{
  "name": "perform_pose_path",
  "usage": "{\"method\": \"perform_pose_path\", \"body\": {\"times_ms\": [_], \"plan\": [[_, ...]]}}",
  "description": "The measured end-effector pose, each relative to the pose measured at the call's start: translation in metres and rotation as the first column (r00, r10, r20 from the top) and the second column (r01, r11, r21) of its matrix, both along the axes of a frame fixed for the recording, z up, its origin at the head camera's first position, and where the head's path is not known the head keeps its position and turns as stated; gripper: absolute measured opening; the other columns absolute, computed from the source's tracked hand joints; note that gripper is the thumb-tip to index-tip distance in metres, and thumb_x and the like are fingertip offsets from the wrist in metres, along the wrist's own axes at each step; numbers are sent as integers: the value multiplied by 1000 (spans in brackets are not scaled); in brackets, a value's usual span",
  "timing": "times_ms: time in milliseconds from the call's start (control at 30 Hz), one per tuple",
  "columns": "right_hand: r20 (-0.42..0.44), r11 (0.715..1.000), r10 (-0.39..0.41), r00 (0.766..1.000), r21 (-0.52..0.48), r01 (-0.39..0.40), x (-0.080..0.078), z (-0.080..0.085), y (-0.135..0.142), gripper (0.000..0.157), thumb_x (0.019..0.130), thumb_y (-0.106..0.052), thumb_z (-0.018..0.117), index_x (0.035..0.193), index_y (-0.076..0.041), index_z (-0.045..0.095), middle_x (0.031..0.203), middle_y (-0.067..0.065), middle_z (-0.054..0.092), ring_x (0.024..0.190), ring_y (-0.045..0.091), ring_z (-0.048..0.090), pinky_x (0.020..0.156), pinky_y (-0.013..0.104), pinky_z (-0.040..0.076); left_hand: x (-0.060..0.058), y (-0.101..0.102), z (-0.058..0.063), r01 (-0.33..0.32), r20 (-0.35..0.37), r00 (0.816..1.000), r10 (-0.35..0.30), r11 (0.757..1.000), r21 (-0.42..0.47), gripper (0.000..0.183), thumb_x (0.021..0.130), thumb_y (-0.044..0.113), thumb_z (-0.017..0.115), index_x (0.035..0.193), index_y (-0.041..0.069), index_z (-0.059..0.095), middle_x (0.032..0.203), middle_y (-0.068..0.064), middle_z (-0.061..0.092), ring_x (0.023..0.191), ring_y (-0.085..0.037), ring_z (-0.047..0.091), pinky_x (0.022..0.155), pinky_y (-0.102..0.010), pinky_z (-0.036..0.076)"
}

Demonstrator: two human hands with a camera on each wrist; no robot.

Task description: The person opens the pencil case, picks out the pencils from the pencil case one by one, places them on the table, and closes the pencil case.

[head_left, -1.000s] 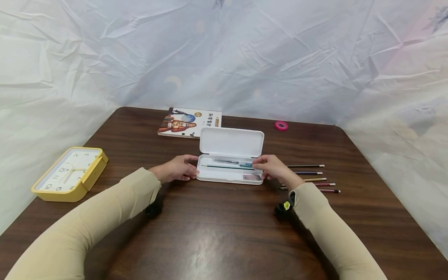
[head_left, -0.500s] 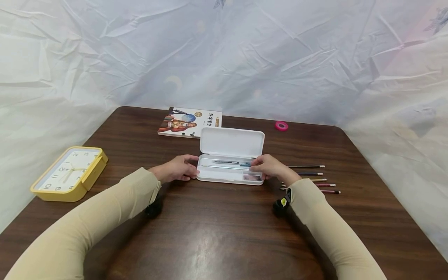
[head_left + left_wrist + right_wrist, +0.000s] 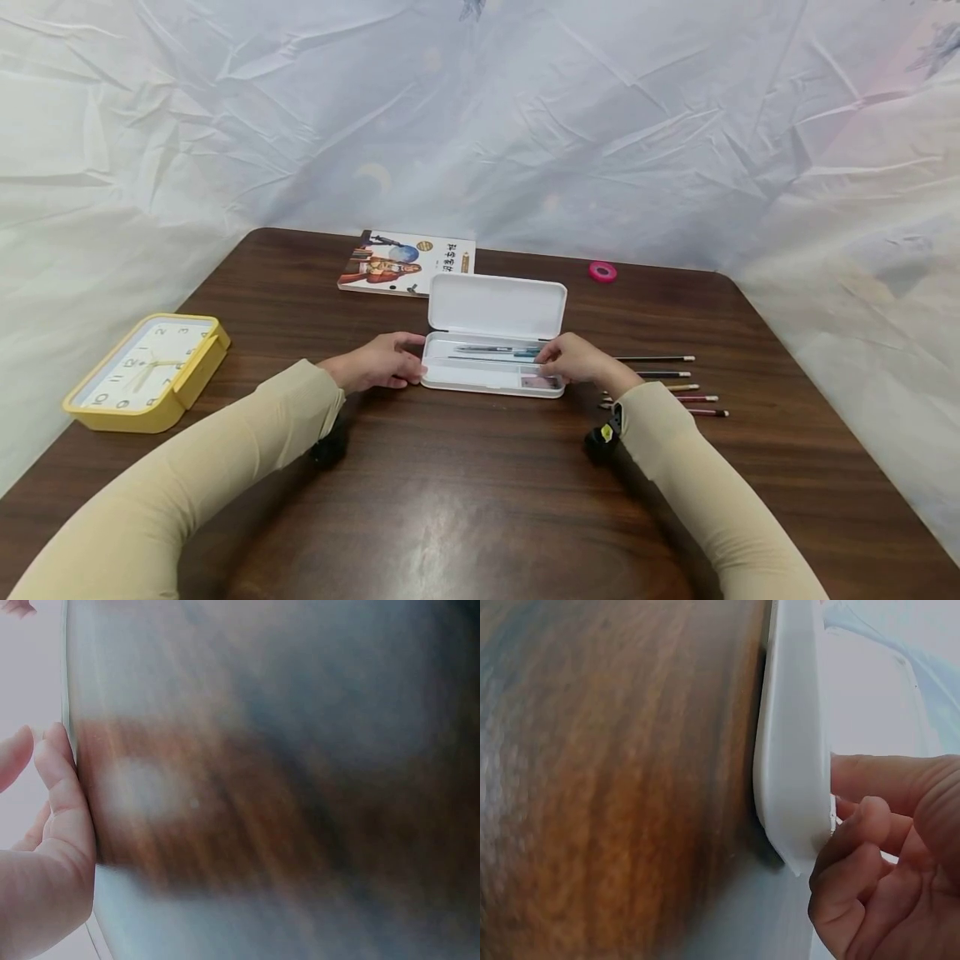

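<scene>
A white pencil case [image 3: 472,377] stands with its lid [image 3: 497,304] raised. My left hand [image 3: 377,362] rests against the case's left end, fingers mostly extended; its thumb and fingers also show in the left wrist view. Over the right end, my right hand [image 3: 577,360] pinches the end of a thin, dark pencil [image 3: 487,360] lying lengthwise over the tray. Behind that pencil lies a clear-barrelled pen [image 3: 483,348]. A small pinkish rectangular piece [image 3: 536,382] sits in the front right compartment. In the right wrist view, curled fingers [image 3: 851,877] overlap the case's rim.
Several pencils [image 3: 682,387] lie side by side right of the case, partly behind the right hand. A yellow clock [image 3: 150,371] stands at the left. Behind the case are a book [image 3: 405,262] and a pink tape roll [image 3: 602,271], near the table's [image 3: 450,467] back edge.
The right hand has shifted slightly left over the tray, and the pencil in its fingers has changed angle, its left tip moving rightward. The left hand stays put.
</scene>
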State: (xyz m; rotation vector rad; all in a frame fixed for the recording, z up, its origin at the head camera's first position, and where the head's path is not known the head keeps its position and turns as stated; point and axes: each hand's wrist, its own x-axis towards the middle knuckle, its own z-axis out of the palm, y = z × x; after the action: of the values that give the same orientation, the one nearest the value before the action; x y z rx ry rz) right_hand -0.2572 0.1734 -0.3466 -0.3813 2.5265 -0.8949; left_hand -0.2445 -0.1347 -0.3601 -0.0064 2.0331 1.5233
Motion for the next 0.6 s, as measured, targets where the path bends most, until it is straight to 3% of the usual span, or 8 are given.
{"method": "perform_pose_path", "body": {"times_ms": [167,333,433,533,600], "plan": [[10,997,-12,1000,-74,13,0,-1,5,18,80,-5,59,96,4,62,56,2,45,43,9,40,42,22,33,0,-1,0,-4,4,1000,4,1000,6,58,83,5,58,133,9,29,90,-11,55,74,-17,55,63,-28,46],[68,971,-136,988,-191,147,0,-2,11,26,83,-14,60,102,3,61,60,5,51,45,11,42,43,23,36,-1,-1,-1,-8,12,1000,8,1000,5,58,82,5,58,132,10,30,90,-11,56,74,-17,55,62,-28,46],[140,922,-219,966,-295,252,0,0,13,33,83,-22,59,106,2,59,74,9,59,46,11,43,45,22,38,-1,-1,-1,3,6,1000,-3,1000,3,58,83,6,58,133,9,28,90,-11,55,74,-17,55,62,-28,46],[231,837,-260,938,-431,338,1,3,15,38,86,-25,56,111,3,54,91,13,62,47,10,44,47,21,40,-1,-1,0,3,4,1000,-3,1000,4,58,83,6,58,133,9,28,90,-11,56,74,-16,56,62,-27,46],[283,771,-281,917,-503,391,2,5,15,37,87,-25,54,111,3,51,93,12,62,47,9,45,47,20,39,0,-1,1,4,4,1000,-4,1000,2,58,83,6,58,133,9,28,90,-11,56,74,-16,56,62,-27,46]]}}
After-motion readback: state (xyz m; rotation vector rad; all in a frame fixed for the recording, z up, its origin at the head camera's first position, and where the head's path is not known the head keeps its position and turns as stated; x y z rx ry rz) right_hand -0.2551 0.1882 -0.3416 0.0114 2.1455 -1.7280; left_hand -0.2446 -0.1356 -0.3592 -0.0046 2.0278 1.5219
